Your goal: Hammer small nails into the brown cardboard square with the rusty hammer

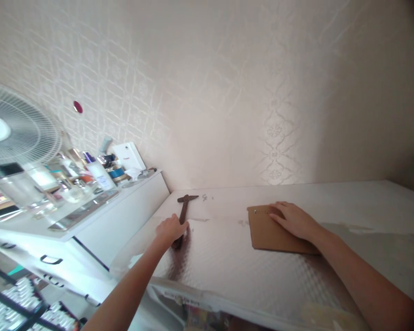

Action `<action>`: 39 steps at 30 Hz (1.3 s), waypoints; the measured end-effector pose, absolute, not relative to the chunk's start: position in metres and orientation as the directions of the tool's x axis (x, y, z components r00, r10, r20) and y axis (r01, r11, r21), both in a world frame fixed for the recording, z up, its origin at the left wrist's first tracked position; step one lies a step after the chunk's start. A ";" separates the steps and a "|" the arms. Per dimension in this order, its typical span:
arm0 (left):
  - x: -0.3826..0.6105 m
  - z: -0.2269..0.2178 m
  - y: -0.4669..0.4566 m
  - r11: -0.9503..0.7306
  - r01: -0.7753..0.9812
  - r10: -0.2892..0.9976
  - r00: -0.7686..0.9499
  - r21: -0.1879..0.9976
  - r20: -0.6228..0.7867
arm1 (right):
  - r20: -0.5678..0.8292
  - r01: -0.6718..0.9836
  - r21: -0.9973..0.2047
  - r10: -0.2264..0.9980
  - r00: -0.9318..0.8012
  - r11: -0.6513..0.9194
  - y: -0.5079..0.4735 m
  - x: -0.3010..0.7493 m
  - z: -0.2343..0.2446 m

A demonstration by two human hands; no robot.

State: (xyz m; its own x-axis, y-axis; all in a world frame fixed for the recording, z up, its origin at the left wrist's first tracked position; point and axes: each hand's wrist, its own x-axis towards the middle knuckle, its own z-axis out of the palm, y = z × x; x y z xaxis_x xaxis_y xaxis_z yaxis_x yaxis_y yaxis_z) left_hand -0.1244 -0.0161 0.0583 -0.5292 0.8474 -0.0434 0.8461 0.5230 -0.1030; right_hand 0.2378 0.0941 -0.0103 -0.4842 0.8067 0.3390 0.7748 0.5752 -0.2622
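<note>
A hammer with a dark head and brown wooden handle lies on the shiny white table, head toward the wall. My left hand is closed around the lower end of its handle. To the right, a flat brown cardboard piece lies on the table. My right hand rests flat on it with fingers stretched out, pressing its upper right part. A few small nails lie near the hammer head, by the wall.
A white dresser stands to the left, crowded with several bottles and jars and a white box. A white fan is at the far left. A patterned wall runs behind the table. A dark rack is at the lower left.
</note>
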 end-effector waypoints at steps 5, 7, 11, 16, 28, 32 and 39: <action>-0.134 0.055 -0.004 0.526 0.850 0.849 -0.527 -0.041 -0.026 | 0.340 0.771 -0.296 0.816 -0.467 0.564 0.094 0.239 -0.010; -0.139 0.057 0.002 0.538 0.837 0.843 -0.536 0.099 -0.046 | 0.345 0.775 -0.311 0.825 -0.447 0.550 0.093 0.239 -0.009; -0.142 0.065 0.011 0.557 0.755 0.821 -0.564 0.346 -0.090 | 0.336 0.788 -0.308 0.836 -0.434 0.533 0.091 0.238 -0.006; -0.115 0.073 0.005 0.533 0.736 0.830 -0.551 0.417 -0.088 | 0.356 0.788 -0.333 0.843 -0.404 0.518 0.086 0.235 0.000; 0.053 0.077 0.011 0.156 0.830 0.984 -0.175 0.535 -0.015 | 0.255 0.680 -0.664 0.949 -0.185 0.312 0.076 0.227 0.023; 0.100 0.072 0.017 0.065 0.843 0.996 -0.088 0.533 0.017 | 0.190 0.628 -0.751 0.978 -0.091 0.204 0.079 0.237 0.027; 0.138 0.067 0.025 0.063 0.864 0.995 -0.093 0.499 0.035 | 0.009 0.538 -0.843 0.999 0.048 -0.018 0.090 0.250 0.018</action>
State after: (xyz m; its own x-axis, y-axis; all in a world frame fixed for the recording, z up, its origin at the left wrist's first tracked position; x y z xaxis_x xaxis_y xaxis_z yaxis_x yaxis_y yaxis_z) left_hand 0.1382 0.0249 0.0667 -0.0929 0.9951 0.0351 0.8643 0.0630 0.4990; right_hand 0.2495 0.0904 0.0184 0.0477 0.9988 0.0090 0.5378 -0.0181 -0.8429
